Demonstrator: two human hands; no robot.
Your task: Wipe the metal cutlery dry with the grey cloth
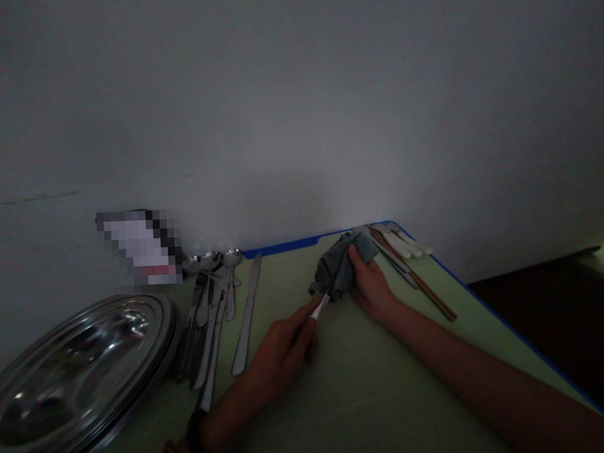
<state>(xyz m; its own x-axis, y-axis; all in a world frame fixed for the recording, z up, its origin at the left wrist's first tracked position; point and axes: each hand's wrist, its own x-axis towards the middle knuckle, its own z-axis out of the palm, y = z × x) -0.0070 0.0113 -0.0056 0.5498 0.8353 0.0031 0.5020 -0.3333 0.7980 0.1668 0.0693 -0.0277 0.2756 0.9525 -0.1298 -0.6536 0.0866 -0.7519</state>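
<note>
My left hand (283, 353) is closed on the white handle of a utensil (319, 308) whose far end is buried in a grey cloth (340, 266). My right hand (368, 285) grips that cloth, wrapping it around the hidden end of the utensil. Both hands rest over a pale green table (369, 390) with a blue edge, near the white wall.
A stack of shiny oval metal plates (73, 370) sits at the left. Several spoons (210, 304) and a table knife (248, 315) lie beside it. Wooden chopsticks (414, 278) and white-handled cutlery (407, 245) lie right of the cloth. The table edge drops to dark floor at right.
</note>
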